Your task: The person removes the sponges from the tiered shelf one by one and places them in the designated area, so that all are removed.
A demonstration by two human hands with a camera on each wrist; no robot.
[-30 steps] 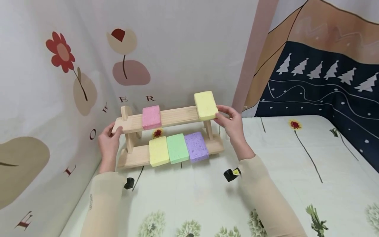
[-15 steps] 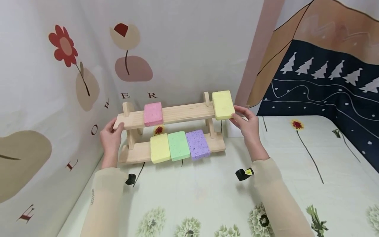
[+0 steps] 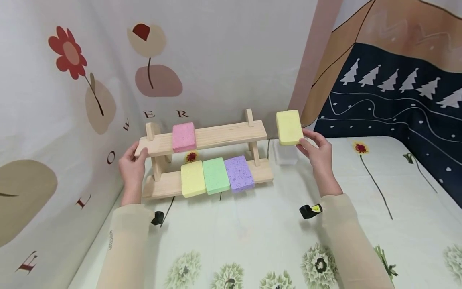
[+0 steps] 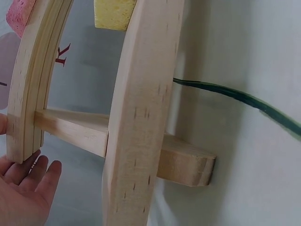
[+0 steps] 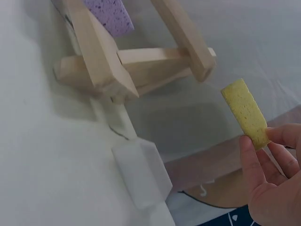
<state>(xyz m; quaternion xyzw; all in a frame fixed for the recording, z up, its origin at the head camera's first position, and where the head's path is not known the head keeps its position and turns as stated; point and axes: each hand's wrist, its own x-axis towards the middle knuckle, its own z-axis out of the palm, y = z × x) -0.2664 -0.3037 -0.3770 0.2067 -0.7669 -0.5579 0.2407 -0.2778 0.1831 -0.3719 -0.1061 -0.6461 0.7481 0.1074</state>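
Observation:
A two-tier wooden rack (image 3: pixel 223 135) stands at the back of the table. My left hand (image 3: pixel 132 168) grips the left end of its upper shelf, thumb on top and fingers beneath. Off the rack's right end, my right hand (image 3: pixel 317 154) pinches a yellow sponge (image 3: pixel 290 127) by its lower right corner, raised in the air; the right wrist view shows this sponge (image 5: pixel 247 113) edge-on. On the upper shelf lies a pink sponge (image 3: pixel 184 137). Side by side on the lower shelf are another yellow sponge (image 3: pixel 193 179), a green sponge (image 3: pixel 215 176) and a purple sponge (image 3: pixel 239 173).
A white block-like object (image 3: pixel 285 155) sits on the table below the raised sponge, against the back wall. Printed cloth (image 3: pixel 231 60) hangs behind the rack and along the left side. A flower-printed cloth (image 3: pixel 252 228) covers the table.
My right hand has carried the yellow sponge rightward, from over the upper shelf's right end to beyond it. The left hand keeps its grip on the rack; the other sponges stay put.

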